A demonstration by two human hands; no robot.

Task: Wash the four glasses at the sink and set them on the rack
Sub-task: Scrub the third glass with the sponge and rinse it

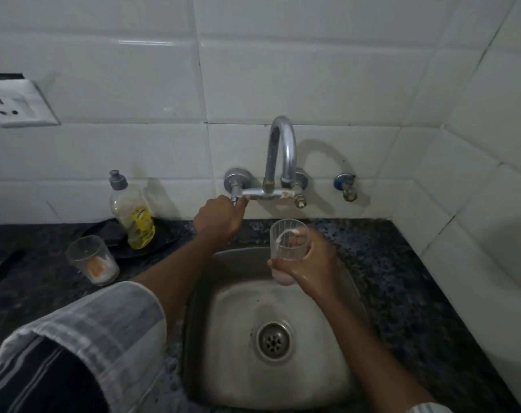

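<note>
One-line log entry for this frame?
left hand: grips chrome tap handle | right hand: holds clear ribbed glass over steel sink

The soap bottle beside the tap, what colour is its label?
Yellow, on a clear soap bottle with a grey cap; the head view shows it.

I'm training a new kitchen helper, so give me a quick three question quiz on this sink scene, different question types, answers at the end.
1. True or false: the right hand holds a glass over the sink.
2. What does the left hand grip? A) soap bottle B) tap handle C) drain
3. Fill in: a second glass stands on the counter, in front of the ____ bottle.

Key: 1 true. 2 B, the tap handle. 3 soap.
</note>
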